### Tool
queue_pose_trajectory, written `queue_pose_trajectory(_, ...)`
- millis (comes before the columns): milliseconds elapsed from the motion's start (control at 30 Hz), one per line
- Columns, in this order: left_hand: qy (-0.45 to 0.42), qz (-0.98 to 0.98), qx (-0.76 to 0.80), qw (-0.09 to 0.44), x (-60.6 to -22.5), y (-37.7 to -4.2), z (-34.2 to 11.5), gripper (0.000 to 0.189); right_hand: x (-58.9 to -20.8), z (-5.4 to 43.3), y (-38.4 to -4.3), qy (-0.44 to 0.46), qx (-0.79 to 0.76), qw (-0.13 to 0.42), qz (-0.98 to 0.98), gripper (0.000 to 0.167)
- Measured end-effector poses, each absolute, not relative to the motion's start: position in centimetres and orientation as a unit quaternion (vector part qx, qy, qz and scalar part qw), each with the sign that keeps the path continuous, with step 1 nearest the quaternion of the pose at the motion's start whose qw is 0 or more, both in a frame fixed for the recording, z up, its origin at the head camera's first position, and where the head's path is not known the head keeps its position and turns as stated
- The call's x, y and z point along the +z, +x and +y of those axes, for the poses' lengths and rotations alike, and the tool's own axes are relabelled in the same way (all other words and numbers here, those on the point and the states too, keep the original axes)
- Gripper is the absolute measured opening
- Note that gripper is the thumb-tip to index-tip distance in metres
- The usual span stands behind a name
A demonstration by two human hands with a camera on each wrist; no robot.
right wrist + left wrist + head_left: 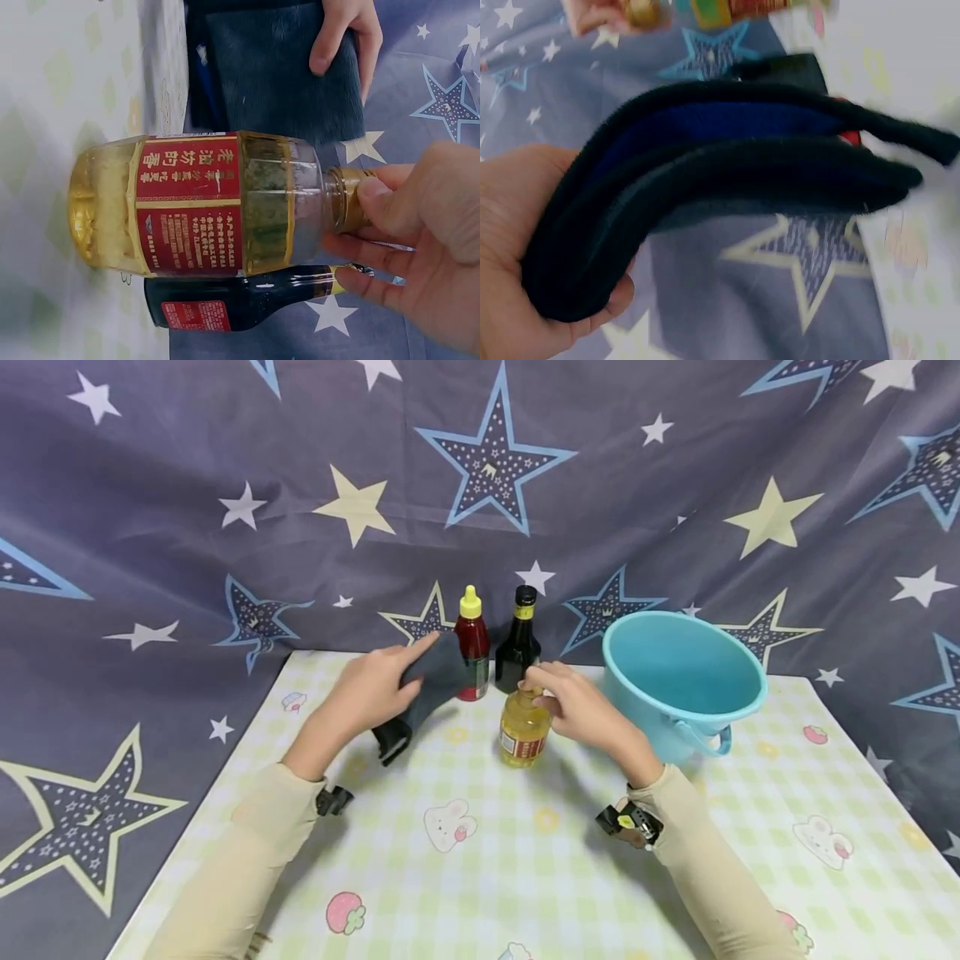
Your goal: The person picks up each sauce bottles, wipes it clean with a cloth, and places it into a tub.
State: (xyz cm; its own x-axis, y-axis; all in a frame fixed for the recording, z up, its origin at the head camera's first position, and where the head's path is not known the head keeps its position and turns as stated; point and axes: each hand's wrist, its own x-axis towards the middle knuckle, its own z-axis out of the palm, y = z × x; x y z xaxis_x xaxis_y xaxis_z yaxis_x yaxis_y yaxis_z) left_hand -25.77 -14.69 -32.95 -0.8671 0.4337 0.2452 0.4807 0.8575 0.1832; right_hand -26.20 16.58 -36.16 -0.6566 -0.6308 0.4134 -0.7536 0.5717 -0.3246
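My left hand [365, 687] grips a dark blue-grey folded cloth [437, 672] by its upper edge, thumb on one face and fingers on the other. The cloth hangs in front of the left side of a red sauce bottle [472, 647] with a yellow nozzle cap. In the left wrist view its dark folds [757, 176] show a blue inner side. My right hand [581, 706] pinches the gold cap [349, 199] of a clear bottle of yellow cooking oil [525, 727] with a red label. The oil bottle is upright, in front of a dark sauce bottle [517, 652].
A light blue bucket [652, 710] with its handle folded down stands right of my right hand. The table [480, 902] has a pale green checked cover with printed fruit and rabbits. A grey star-patterned curtain [600, 510] hangs right behind the bottles.
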Motion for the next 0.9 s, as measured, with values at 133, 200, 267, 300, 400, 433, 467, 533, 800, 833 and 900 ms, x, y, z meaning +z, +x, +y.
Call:
queue_pose_trajectory(133, -0.213, -0.967, -0.088, 0.112, -32.5, -25.9, -15.7, 0.068, -36.0, 16.6, -26.1, 0.389, 0.233, 0.137, -0.881, 0.027)
queue_pose_trajectory(200, -0.205, -0.968, -0.092, 0.115, -33.3, -26.1, -15.1, 0.07, -36.0, 16.5, -26.1, 0.388, 0.23, 0.141, -0.881, 0.026)
queue_pose_trajectory(267, -0.213, -0.964, -0.101, 0.122, -34.5, -26.3, -13.5, 0.07, -36.1, 16.5, -26.1, 0.387, 0.227, 0.146, -0.882, 0.025)
queue_pose_trajectory(300, -0.222, -0.96, -0.108, 0.128, -35.3, -26.3, -12.6, 0.069, -36.2, 16.5, -26.0, 0.387, 0.226, 0.148, -0.882, 0.025)
queue_pose_trajectory(400, -0.259, -0.945, -0.14, 0.142, -37.3, -26.0, -9.7, 0.067, -36.3, 16.4, -25.9, 0.387, 0.22, 0.155, -0.882, 0.027)
queue_pose_trajectory(433, -0.274, -0.938, -0.149, 0.152, -37.7, -25.8, -8.9, 0.065, -36.3, 16.4, -25.8, 0.388, 0.218, 0.158, -0.882, 0.027)
queue_pose_trajectory(467, -0.286, -0.931, -0.157, 0.162, -38.1, -25.6, -8.1, 0.063, -36.3, 16.4, -25.8, 0.389, 0.216, 0.16, -0.881, 0.027)
queue_pose_trajectory(533, -0.305, -0.919, -0.176, 0.175, -38.6, -25.2, -6.9, 0.06, -36.3, 16.4, -25.8, 0.39, 0.212, 0.164, -0.881, 0.029)
queue_pose_trajectory(800, -0.334, -0.908, -0.151, 0.203, -39.4, -24.7, -5.4, 0.057, -36.4, 16.5, -25.8, 0.382, 0.209, 0.172, -0.884, 0.029)
queue_pose_trajectory(833, -0.338, -0.908, -0.137, 0.208, -39.5, -24.7, -5.4, 0.058, -36.5, 16.6, -25.7, 0.382, 0.209, 0.173, -0.884, 0.029)
queue_pose_trajectory(900, -0.35, -0.905, -0.102, 0.219, -39.7, -24.5, -5.4, 0.059, -36.6, 16.7, -25.4, 0.383, 0.208, 0.173, -0.883, 0.029)
